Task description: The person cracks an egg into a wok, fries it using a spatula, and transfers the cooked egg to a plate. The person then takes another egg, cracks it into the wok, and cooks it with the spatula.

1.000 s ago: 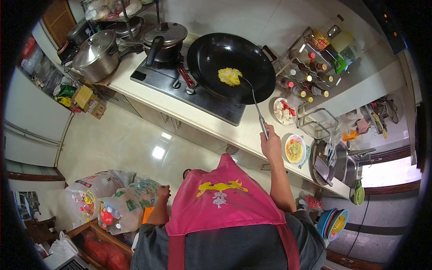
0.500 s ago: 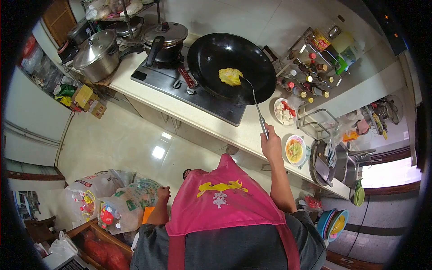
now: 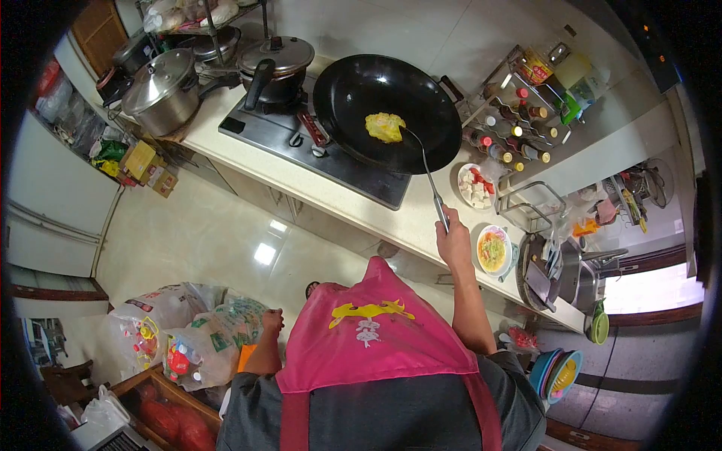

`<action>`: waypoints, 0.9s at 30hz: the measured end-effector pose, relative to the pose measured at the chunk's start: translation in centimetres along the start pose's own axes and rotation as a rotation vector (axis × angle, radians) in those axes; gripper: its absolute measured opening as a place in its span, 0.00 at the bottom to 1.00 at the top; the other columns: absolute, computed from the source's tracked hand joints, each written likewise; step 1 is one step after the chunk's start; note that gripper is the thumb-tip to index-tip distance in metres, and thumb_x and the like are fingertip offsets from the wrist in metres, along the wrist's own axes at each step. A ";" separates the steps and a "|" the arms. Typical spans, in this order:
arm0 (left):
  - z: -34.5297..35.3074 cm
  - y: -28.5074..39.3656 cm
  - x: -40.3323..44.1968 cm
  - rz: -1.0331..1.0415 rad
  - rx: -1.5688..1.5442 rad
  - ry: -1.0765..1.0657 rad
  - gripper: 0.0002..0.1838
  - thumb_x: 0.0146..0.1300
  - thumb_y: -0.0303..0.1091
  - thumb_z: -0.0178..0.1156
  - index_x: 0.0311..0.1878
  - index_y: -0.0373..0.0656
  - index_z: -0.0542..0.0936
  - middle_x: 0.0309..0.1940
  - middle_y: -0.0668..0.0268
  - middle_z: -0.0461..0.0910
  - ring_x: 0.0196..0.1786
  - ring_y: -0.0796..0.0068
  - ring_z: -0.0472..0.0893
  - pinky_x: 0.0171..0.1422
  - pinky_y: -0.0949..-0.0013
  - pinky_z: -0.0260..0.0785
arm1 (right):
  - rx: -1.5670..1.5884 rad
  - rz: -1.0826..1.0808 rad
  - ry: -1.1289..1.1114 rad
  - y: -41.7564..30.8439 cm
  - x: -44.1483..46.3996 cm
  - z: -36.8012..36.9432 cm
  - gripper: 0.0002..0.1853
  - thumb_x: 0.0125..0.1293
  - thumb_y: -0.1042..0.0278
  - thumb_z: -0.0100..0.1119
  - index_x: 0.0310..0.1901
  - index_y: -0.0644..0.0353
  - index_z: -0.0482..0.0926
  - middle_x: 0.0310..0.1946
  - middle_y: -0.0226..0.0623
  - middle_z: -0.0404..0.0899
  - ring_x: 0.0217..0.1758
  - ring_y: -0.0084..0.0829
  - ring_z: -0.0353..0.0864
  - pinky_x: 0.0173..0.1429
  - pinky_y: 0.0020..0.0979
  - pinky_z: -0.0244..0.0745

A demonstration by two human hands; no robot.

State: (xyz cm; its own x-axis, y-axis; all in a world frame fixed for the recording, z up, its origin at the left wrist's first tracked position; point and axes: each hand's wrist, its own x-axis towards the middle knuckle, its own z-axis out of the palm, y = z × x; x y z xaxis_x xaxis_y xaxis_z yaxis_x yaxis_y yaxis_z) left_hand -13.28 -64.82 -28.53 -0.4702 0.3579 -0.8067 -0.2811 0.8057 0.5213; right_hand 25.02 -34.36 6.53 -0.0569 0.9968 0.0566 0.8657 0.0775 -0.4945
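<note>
My right hand [image 3: 453, 239] is closed around the handle of a long metal spatula [image 3: 426, 167]. Its far end reaches into a large black wok [image 3: 342, 105] and meets the right edge of a yellow fried egg [image 3: 385, 128]; the blade itself is hard to make out. The wok sits on the gas stove [image 3: 368, 186]. Down at my left side, beside the pink apron [image 3: 368, 301], my left hand [image 3: 272, 322] hangs with its fingers curled in and nothing visible in them.
Right of the stove are a plate of white cubes and red pieces [image 3: 475, 197] and a bowl of chopped vegetables [image 3: 492, 252]. A bottle rack [image 3: 519, 124] stands behind. Left of the wok are a pressure cooker [image 3: 277, 68] and a steel pot [image 3: 159, 94]. Plastic bags [image 3: 188, 331] lie on the floor.
Almost nothing differs. The spatula stays at the egg's edge, and both hands keep nearly the same place.
</note>
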 end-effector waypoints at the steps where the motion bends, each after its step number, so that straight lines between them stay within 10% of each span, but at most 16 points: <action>1: 0.0 0.1 -0.1 -0.008 0.004 0.002 0.12 0.63 0.35 0.62 0.38 0.34 0.78 0.17 0.67 0.74 0.14 0.74 0.71 0.17 0.68 0.65 | -0.006 -0.016 0.021 0.3 0.0 0.2 0.20 0.66 0.71 0.56 0.60 0.59 0.71 0.37 0.61 0.82 0.41 0.59 0.82 0.45 0.51 0.76; 18: 0.4 0.7 0.3 0.041 0.150 -0.022 0.13 0.65 0.36 0.62 0.42 0.34 0.79 0.23 0.60 0.79 0.16 0.71 0.73 0.17 0.67 0.63 | 0.016 -0.082 0.090 2.4 0.0 1.2 0.20 0.65 0.70 0.57 0.59 0.56 0.71 0.37 0.58 0.82 0.41 0.58 0.82 0.46 0.50 0.75; 27: -0.5 -2.5 4.8 0.154 0.537 -0.030 0.20 0.66 0.45 0.58 0.46 0.34 0.80 0.30 0.58 0.85 0.30 0.63 0.82 0.35 0.58 0.73 | 0.031 0.004 0.038 1.2 -0.5 0.5 0.20 0.66 0.72 0.56 0.59 0.57 0.69 0.35 0.58 0.81 0.39 0.59 0.81 0.45 0.52 0.76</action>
State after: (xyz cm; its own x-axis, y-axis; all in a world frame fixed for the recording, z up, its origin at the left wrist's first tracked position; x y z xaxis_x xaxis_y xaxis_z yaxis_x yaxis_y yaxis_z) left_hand -15.25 -65.39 -33.60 -0.4463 0.4975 -0.7439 0.2585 0.8675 0.4250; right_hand 25.86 -34.78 5.41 -0.0334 0.9956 0.0873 0.8499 0.0743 -0.5216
